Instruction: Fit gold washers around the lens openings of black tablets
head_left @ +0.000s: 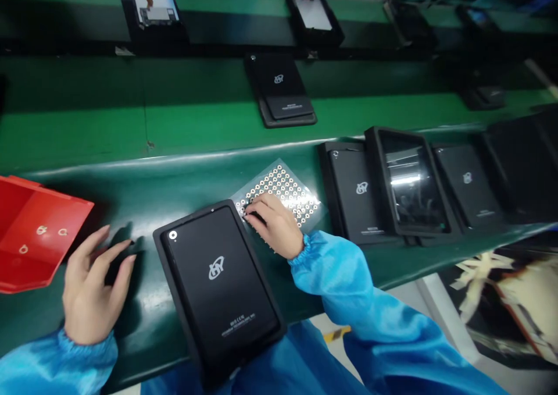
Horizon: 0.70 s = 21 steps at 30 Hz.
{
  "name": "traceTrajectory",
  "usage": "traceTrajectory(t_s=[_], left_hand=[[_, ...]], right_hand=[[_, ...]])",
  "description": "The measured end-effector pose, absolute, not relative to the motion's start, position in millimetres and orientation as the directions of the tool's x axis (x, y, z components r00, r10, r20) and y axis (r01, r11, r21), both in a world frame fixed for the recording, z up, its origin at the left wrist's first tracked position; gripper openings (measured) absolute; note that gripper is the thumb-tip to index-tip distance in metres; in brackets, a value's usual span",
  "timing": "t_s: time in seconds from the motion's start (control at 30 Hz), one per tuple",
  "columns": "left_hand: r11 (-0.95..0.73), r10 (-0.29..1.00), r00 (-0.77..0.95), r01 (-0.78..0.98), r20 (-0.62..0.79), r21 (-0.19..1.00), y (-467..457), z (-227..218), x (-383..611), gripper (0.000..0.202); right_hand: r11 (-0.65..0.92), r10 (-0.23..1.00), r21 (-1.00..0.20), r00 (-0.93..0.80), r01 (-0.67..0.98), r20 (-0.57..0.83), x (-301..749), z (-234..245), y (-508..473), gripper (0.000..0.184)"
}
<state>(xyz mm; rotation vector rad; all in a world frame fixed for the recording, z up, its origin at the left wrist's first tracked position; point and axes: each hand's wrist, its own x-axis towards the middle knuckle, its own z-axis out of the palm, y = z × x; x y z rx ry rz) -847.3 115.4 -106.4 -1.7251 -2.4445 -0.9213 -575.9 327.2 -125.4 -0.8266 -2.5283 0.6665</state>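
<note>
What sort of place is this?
Probably an electronics assembly line: a black tablet in front, more tablets along the green bench, and a sheet of small rings beneath the right hand.

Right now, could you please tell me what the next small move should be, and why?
I would probably lift one of the small rings off the clear sheet, since the right hand is bent over its left corner, fingertips close together; whether they hold one, I cannot tell.

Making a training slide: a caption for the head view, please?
Right hand at a sheet of small rings beside a black tablet; left hand, fingers parted, near a red bin.
</note>
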Motion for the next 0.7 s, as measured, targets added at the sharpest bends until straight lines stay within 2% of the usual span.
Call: traceTrajectory(t_s=[0.13, 0.3, 0.37, 0.53, 0.7], left_hand=[[0.150, 0.829, -0.407, 0.822, 0.383, 0.549, 110.4, -97.0, -832.3, 0.038], [-0.023, 0.903, -0.200, 0.860, 0.380, 0.509, 122.0, -83.2, -804.0, 0.023], [-0.074, 0.920, -0.147, 0.846, 0.364, 0.528, 129.0, -78.8, -791.6, 0.022], [-0.111, 0.940, -0.109, 0.797, 0.323, 0.593, 138.5, -73.6, -769.3, 0.020], [-0.111, 0.940, -0.127, 0.764, 0.317, 0.635, 137.5, -77.2, -760.4, 0.020]], right_hand=[[0.713, 0.626, -0.506, -0.766, 0.486, 0.147, -580.0, -118.2, 327.9, 0.009], [0.709, 0.619, -0.496, -0.779, 0.501, 0.097, -583.5, -114.6, 332.3, 0.014], [0.715, 0.614, -0.493, -0.782, 0.496, 0.105, -582.5, -115.7, 330.2, 0.013], [0.732, 0.597, -0.492, -0.791, 0.471, 0.131, -580.0, -119.2, 328.9, 0.009], [0.742, 0.562, -0.507, -0.819, 0.439, 0.114, -583.2, -119.1, 340.5, 0.019]])
